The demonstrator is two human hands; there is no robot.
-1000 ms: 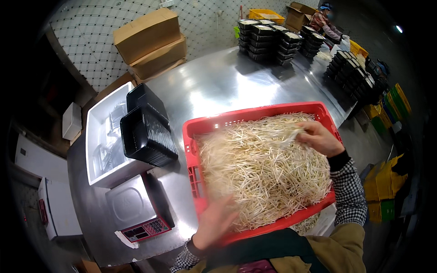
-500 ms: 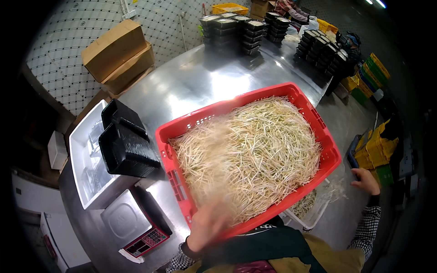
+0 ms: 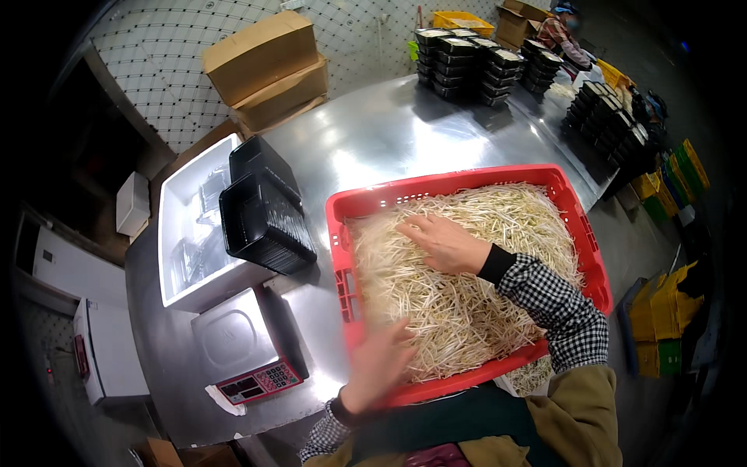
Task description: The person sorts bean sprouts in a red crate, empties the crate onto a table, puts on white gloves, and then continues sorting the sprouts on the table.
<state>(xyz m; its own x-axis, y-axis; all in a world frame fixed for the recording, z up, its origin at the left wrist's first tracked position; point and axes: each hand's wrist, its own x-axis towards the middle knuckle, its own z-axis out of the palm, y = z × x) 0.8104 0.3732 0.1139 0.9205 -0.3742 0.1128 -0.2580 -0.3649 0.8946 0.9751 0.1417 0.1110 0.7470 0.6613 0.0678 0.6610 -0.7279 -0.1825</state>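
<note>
The right hand (image 3: 445,243) lay flat and unclenched on the sprouts (image 3: 467,280), which filled the red crate (image 3: 346,292) on the steel worktop (image 3: 373,140). The left hand's (image 3: 381,366) grip was blurred (I cannot tell). Thin, pale, slippery strands heaped near the latticed rim could have spilled.

Table (image 3: 405,132): bare metal, smooth, shiny w/ soft glare patches. Red crate (image 3: 436,187): hard plastic w/ slotted walls, slight gloss. Bean sprouts (image 3: 467,311) inside: pale, thin, moist-looking strands, tangled & rough as a mass. Black trays (image 3: 264,218) in a stack: thin plastic, semi-gloss. Scale (image 3: 233,342): brushed metal top, matt. Cardboard boxes (image 3: 268,66): brown paper board, matt. White box (image 3: 183,226): looks like foam, dull. Sleeve (image 3: 556,307): checked woven cloth, soft.
</note>
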